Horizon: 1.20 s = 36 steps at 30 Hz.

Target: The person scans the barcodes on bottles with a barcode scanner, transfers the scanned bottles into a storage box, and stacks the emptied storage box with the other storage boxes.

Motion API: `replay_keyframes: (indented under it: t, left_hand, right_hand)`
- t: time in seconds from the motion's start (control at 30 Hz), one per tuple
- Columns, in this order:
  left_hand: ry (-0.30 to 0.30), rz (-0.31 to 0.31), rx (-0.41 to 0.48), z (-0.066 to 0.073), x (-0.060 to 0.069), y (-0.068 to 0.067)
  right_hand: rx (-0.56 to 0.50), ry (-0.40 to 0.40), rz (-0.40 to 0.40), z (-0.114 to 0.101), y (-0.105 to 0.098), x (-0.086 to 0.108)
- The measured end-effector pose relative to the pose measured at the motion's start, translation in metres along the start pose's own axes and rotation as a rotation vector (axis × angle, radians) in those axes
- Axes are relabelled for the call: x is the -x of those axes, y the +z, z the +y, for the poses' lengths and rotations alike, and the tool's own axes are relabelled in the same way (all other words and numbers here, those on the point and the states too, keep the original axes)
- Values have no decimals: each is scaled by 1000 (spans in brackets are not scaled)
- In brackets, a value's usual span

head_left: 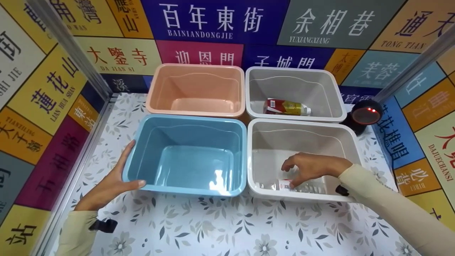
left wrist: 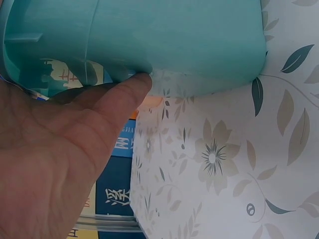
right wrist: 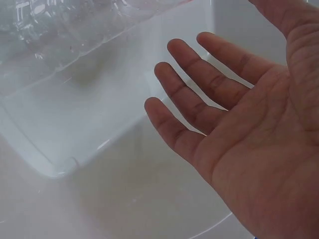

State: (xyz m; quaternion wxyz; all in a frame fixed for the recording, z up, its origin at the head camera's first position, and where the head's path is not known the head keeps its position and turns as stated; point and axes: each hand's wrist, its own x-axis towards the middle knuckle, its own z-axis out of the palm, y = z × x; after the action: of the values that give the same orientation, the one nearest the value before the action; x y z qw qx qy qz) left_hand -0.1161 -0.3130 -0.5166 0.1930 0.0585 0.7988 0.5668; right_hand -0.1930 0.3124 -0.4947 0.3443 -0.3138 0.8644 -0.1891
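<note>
In the head view my left hand (head_left: 113,182) lies against the left side of the blue bin (head_left: 185,192), with the thumb over the front-left corner of its rim. The left wrist view shows the thumb touching the bin's teal-looking outer wall (left wrist: 174,40); the other fingers are mostly hidden. My right hand (head_left: 311,165) reaches into the front right white bin (head_left: 253,156), above a clear plastic bottle (head_left: 312,187) with a white label lying along the front wall. In the right wrist view its fingers (right wrist: 194,107) are spread, apart from the bottle (right wrist: 55,35).
Behind stand an orange bin (head_left: 195,85) and a grey-white bin (head_left: 295,83) holding a bottle with a red and yellow label (head_left: 282,107). A black device with red lights (head_left: 368,113) is at the right. Lettered panels (head_left: 213,19) surround the flower-patterned table (head_left: 213,227).
</note>
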Motion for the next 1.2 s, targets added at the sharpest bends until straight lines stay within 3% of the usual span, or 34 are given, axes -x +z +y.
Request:
replay_keyframes:
  t: [0.23, 0.47, 1.2]
  left_hand:
    - [-1, 0, -4, 1, 0, 0]
    - [6, -6, -3, 2, -2, 0]
    - [-34, -4, 3, 4, -1, 2]
  right_hand:
    - [25, -23, -37, 0, 4, -5]
    - [18, 38, -91, 0, 9, -6]
    - [-3, 94, -218, 2, 12, -16]
